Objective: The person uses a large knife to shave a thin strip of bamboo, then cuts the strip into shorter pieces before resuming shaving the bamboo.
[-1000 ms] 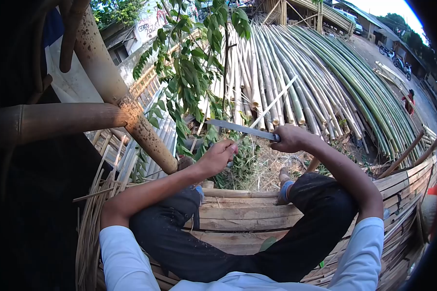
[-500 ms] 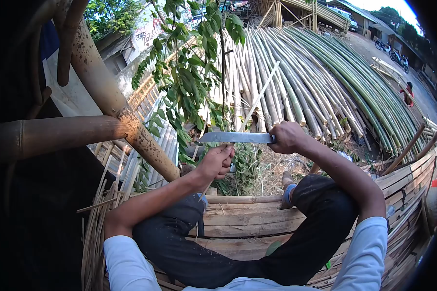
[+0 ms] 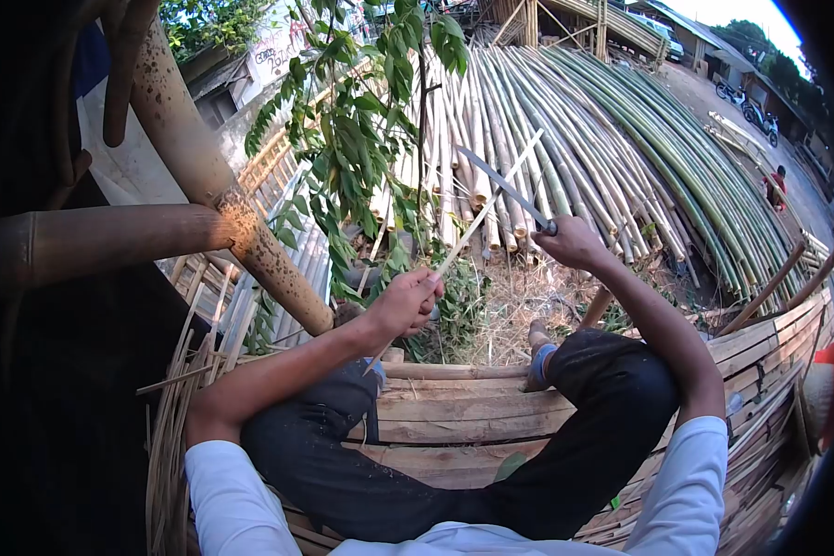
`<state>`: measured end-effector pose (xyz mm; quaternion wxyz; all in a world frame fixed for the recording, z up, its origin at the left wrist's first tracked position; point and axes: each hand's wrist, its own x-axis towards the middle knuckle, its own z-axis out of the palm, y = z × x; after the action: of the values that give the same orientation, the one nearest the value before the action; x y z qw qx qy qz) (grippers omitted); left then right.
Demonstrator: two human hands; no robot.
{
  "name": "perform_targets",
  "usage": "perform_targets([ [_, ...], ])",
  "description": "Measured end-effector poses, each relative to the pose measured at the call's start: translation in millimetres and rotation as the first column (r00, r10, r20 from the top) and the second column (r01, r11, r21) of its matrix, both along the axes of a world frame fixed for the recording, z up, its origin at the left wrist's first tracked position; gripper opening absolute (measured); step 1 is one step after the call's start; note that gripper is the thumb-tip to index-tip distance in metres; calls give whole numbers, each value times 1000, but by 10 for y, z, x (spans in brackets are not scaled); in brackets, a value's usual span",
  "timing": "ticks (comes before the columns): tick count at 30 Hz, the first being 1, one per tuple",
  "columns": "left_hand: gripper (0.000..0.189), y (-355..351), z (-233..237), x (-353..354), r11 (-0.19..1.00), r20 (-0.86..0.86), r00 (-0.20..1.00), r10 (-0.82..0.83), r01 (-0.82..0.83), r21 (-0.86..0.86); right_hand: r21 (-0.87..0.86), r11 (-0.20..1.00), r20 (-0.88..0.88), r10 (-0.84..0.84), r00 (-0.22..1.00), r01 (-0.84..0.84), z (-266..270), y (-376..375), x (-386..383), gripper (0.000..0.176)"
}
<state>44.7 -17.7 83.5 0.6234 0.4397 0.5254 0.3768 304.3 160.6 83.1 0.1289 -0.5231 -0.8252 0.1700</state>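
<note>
My left hand (image 3: 406,304) is closed around a thin pale bamboo strip (image 3: 473,228), which slants up to the right and pokes out below the fist. In my right hand (image 3: 573,243) is the dark handle of a long knife (image 3: 508,188). Its grey blade points up and to the left, passing across the strip in this view; whether they touch cannot be told.
Behind the hands lies a large stack of bamboo poles (image 3: 621,157). Leafy branches (image 3: 347,139) hang at centre left, beside a thick bamboo post (image 3: 195,157). Split strips (image 3: 171,445) lie at the left of the bamboo bench (image 3: 473,426). A distant person (image 3: 775,187) is at the right.
The knife has swung from level to steeply slanted, its tip now raised. My right hand has moved slightly right. More of the strip shows above my left hand.
</note>
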Motion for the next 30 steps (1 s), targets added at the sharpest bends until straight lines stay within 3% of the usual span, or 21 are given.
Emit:
perform_targets([
  [2, 24, 21, -15, 1, 1000, -31, 999, 19, -18, 8, -52, 986, 28, 158, 987, -157, -21, -66, -59, 40],
  [4, 23, 44, -20, 0, 997, -124, 990, 61, -54, 53, 27, 950, 210, 300, 931, -312, 69, -257, -170, 34],
  [11, 25, 92, -37, -2, 988, -83, 988, 127, -119, 99, -5, 877, 172, 475, 863, -481, 204, -529, -536, 33],
  [16, 25, 71, -74, -31, 978, -135, 981, 138, -114, 176, 67, 887, 182, 438, 880, -456, 137, -441, -568, 30],
  [18, 28, 32, -59, 31, 932, -184, 958, 222, -153, 327, 63, 931, 225, 338, 914, -360, 172, -414, -534, 30],
  [19, 28, 34, -68, 26, 933, -182, 958, 221, -153, 326, 69, 937, 208, 322, 924, -342, 141, -374, -509, 30],
  [21, 31, 45, -82, 9, 928, -335, 920, 203, -72, 365, 80, 935, 210, 323, 923, -346, 139, -365, -469, 30],
  [26, 32, 34, -79, 41, 917, -343, 912, 224, -78, 390, 93, 953, 209, 263, 942, -287, 155, -274, -405, 32],
  [28, 32, 33, -86, 35, 917, -356, 906, 229, -77, 392, -49, 992, 107, 122, 987, -117, 134, -150, -303, 35],
  [30, 32, 48, -122, 16, 941, -311, 938, 154, -43, 336, 9, 994, 39, 110, 993, -110, -58, 17, -189, 38],
])
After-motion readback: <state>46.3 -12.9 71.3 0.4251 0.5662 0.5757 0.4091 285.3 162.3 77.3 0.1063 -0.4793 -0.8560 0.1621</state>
